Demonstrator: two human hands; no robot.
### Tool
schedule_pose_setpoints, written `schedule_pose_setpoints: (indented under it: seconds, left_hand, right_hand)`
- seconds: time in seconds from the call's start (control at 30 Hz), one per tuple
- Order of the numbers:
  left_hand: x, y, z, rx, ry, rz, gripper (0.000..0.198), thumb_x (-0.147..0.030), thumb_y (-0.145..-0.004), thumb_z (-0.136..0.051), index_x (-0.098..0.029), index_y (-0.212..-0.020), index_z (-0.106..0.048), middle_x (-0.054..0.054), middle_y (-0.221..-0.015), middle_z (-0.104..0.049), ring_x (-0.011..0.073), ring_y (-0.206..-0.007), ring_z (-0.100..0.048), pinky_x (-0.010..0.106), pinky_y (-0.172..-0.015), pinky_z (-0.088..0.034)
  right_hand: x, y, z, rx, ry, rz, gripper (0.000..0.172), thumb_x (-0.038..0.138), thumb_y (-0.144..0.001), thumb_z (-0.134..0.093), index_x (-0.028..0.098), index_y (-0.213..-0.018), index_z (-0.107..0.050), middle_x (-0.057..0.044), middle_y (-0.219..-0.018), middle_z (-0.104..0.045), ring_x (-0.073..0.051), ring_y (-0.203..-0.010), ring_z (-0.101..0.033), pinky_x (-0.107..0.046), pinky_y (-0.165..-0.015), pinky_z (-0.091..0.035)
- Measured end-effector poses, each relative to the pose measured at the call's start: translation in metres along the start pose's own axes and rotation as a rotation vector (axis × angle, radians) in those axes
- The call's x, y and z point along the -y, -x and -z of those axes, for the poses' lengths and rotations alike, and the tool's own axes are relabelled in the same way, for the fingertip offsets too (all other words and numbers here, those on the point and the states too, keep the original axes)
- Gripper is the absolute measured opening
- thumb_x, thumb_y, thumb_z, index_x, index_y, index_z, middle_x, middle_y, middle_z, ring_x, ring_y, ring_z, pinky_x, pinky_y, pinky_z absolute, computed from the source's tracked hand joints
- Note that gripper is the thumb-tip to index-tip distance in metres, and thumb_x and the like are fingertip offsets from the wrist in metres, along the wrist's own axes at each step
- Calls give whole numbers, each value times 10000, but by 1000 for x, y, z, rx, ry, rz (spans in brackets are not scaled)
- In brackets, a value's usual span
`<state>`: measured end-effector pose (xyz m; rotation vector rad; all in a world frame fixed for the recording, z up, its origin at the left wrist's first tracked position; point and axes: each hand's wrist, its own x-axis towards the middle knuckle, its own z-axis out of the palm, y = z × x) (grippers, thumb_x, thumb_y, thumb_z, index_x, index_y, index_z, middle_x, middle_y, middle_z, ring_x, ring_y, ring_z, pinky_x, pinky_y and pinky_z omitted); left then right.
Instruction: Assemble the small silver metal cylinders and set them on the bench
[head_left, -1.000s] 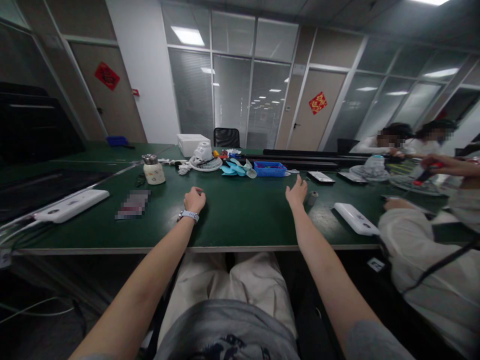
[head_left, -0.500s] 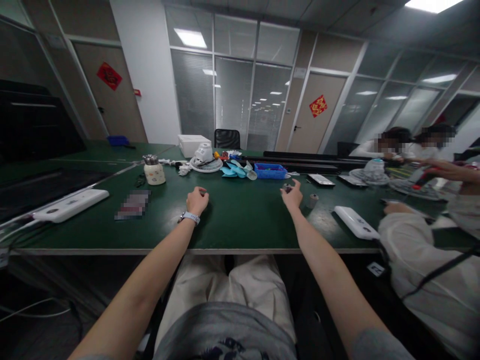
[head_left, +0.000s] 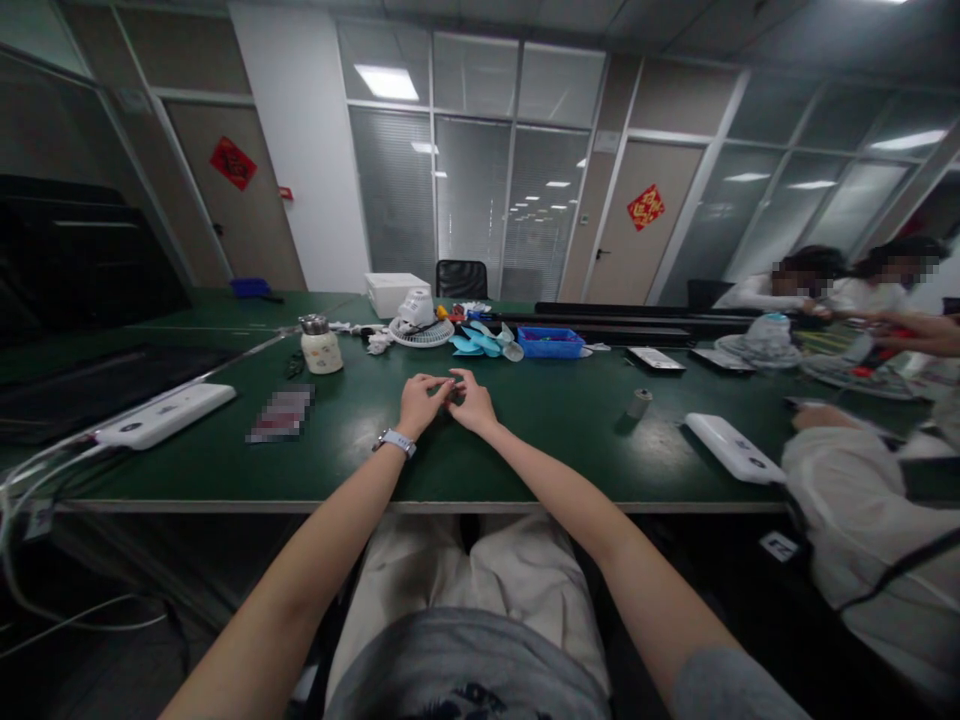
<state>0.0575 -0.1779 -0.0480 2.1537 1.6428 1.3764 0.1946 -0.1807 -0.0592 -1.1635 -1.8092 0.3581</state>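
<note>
My left hand (head_left: 421,404), with a watch (head_left: 395,442) on its wrist, meets my right hand (head_left: 472,403) over the middle of the green table (head_left: 540,465). Both hands are closed, fingertips together. Between them shows a small dark part (head_left: 453,394), mostly hidden by the fingers; my right hand grips it. Whatever my left fingers pinch is too small to make out. A small grey metal cylinder (head_left: 639,403) stands on the table to the right of my hands.
Behind my hands lie light-blue fan blades (head_left: 478,341), a blue tray (head_left: 551,343) and a white fan part (head_left: 415,312). A patterned bottle (head_left: 321,350) and a white power strip (head_left: 169,415) are left; another power strip (head_left: 731,448) and a co-worker's sleeve (head_left: 847,480) are right.
My right hand has moved left with the small dark part and now meets my left hand, which has shifted slightly right. The grey metal cylinder stays on the table.
</note>
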Motion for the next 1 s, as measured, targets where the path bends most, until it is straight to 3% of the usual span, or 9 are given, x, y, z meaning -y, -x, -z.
schedule_pose_setpoints:
  seconds: [0.2,0.33,0.5,0.67,0.8,1.0]
  left_hand:
    - [2,-2,-2,-84,21,-30,322,-449,-886,-544,-222,-944,-765,61,-963,-661,195,-983,-574,290,-893,-439]
    - [8,-3,2,-140,-66,93,362,-491,-893,-512,-244,-985,-761,64,-995,-679,219,-1022,-557,330,-947,-417]
    - [19,-1,4,60,-215,295,378,-584,-799,-593,-284,-927,-784,95,-1016,-704,341,-1103,-498,431,-914,-429]
    - [21,0,4,179,-276,286,355,-585,-772,-622,-307,-918,-789,90,-1006,-720,367,-1079,-502,445,-880,-442]
    - [21,0,5,185,-279,262,382,-606,-789,-585,-319,-940,-788,77,-1041,-721,371,-1081,-506,455,-885,-435]
    - [25,-5,2,53,-247,334,547,-623,-892,-368,-282,-1057,-762,80,-1075,-717,347,-1072,-533,443,-928,-413]
  right_hand:
    - [2,7,5,-1,31,2,605,244,-751,-695,259,-1294,-429,-15,-1020,-689,-175,-934,-672,-322,-885,-507]
    - [-2,9,12,-56,57,-42,620,283,-733,-733,252,-1280,-445,-22,-999,-683,-187,-923,-667,-344,-882,-505]
    - [-18,9,30,-127,70,-160,614,277,-720,-745,256,-1260,-451,-13,-984,-677,-188,-917,-662,-356,-873,-503]
    - [-28,10,39,-117,16,-221,619,273,-707,-756,217,-1246,-457,-33,-1001,-675,-178,-928,-652,-332,-853,-504]
    - [-32,11,34,-92,3,-275,627,359,-652,-802,190,-1179,-509,-62,-1026,-674,-186,-937,-648,-326,-843,-508]
    - [-34,7,32,-90,50,-348,454,383,-675,-785,176,-1028,-588,-75,-991,-696,-196,-903,-659,-332,-839,-505]
